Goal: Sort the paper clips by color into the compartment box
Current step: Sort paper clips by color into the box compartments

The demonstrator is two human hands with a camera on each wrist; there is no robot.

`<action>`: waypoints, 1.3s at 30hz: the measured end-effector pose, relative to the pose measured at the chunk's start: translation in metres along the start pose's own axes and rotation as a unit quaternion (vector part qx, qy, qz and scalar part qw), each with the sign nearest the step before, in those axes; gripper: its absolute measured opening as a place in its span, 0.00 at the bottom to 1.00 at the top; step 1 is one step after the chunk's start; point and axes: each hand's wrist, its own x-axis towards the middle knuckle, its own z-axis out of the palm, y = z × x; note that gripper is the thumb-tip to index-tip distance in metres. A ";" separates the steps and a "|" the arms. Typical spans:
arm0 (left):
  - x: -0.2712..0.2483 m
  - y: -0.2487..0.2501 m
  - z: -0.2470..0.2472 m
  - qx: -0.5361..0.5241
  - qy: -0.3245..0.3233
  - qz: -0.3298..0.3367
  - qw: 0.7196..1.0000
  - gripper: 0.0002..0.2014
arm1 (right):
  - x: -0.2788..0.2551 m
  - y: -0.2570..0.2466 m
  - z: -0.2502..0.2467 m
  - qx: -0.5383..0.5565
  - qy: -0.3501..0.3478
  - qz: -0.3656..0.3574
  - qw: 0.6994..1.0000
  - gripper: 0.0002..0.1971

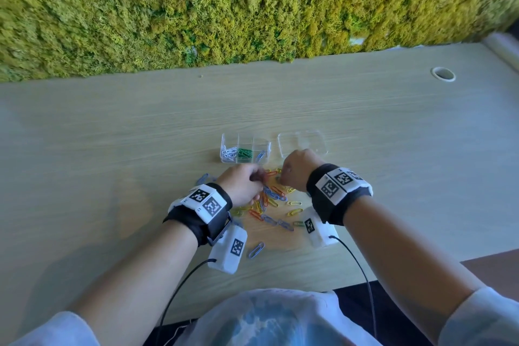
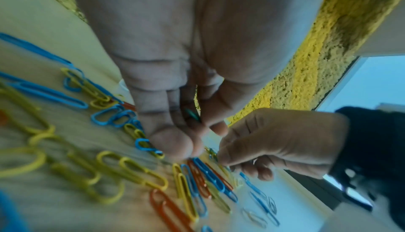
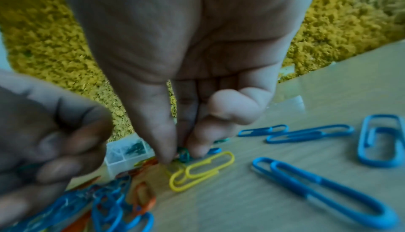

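A clear compartment box (image 1: 245, 152) holds white, green and blue clips in separate cells. Just in front of it a loose pile of paper clips (image 1: 273, 201), blue, yellow and orange, lies between my hands. My left hand (image 1: 245, 181) hovers at the pile's left edge, fingers curled, with a green paper clip (image 2: 192, 114) held between fingers and thumb. My right hand (image 3: 178, 151) reaches down at the pile's far end, where thumb and forefinger pinch another green clip (image 3: 184, 156) lying on the table beside a yellow clip (image 3: 203, 168).
The box's clear lid (image 1: 302, 143) lies to the right of the box, just beyond my right hand. A moss wall (image 1: 224, 8) backs the wooden table (image 1: 112, 135). A cable hole (image 1: 443, 74) sits at the far right. Stray blue clips (image 1: 256, 249) lie nearer the front edge.
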 end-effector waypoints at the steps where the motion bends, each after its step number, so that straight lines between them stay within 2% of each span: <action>1: -0.002 0.003 0.001 0.033 0.000 0.005 0.999 0.11 | -0.003 0.003 -0.001 0.042 0.006 -0.005 0.999 0.14; 5: -0.006 0.011 0.007 0.125 0.004 0.007 0.992 0.14 | -0.008 0.021 -0.001 0.223 0.031 -0.018 0.974 0.04; 9: -0.006 0.014 0.011 0.136 -0.003 -0.007 0.991 0.16 | -0.012 0.027 0.000 0.255 0.022 -0.020 0.966 0.02; 12: -0.007 0.015 0.013 0.155 -0.019 -0.005 0.988 0.13 | -0.012 0.026 0.002 0.267 0.019 -0.029 0.963 0.06; 16: -0.009 0.015 0.015 0.189 -0.035 0.007 0.981 0.08 | -0.008 0.026 -0.001 0.203 0.065 -0.024 0.977 0.08; 19: -0.010 0.014 0.016 0.215 -0.044 0.019 0.976 0.08 | -0.010 0.020 0.000 0.144 0.052 -0.037 0.988 0.06; 22: -0.011 0.014 0.020 0.252 -0.051 0.022 0.966 0.09 | -0.012 0.008 0.005 0.084 0.020 -0.048 0.995 0.12; 24: -0.011 0.014 0.022 0.276 -0.050 0.031 0.959 0.12 | -0.013 0.001 0.007 0.053 0.023 -0.059 0.997 0.14; 30: -0.011 0.013 0.023 0.280 -0.039 0.042 0.958 0.11 | -0.013 0.004 0.006 0.090 0.022 -0.041 0.995 0.14; 31: -0.011 0.013 0.023 0.271 -0.039 0.044 0.961 0.09 | -0.013 0.008 0.006 0.102 0.027 -0.042 0.994 0.13; 34: -0.013 0.019 0.026 0.262 -0.048 0.067 0.961 0.04 | -0.013 0.019 -0.001 0.229 0.040 -0.040 0.972 0.08; 39: -0.013 0.034 0.039 0.310 -0.079 0.097 0.943 0.07 | -0.014 0.038 -0.006 0.367 0.007 -0.031 0.930 0.07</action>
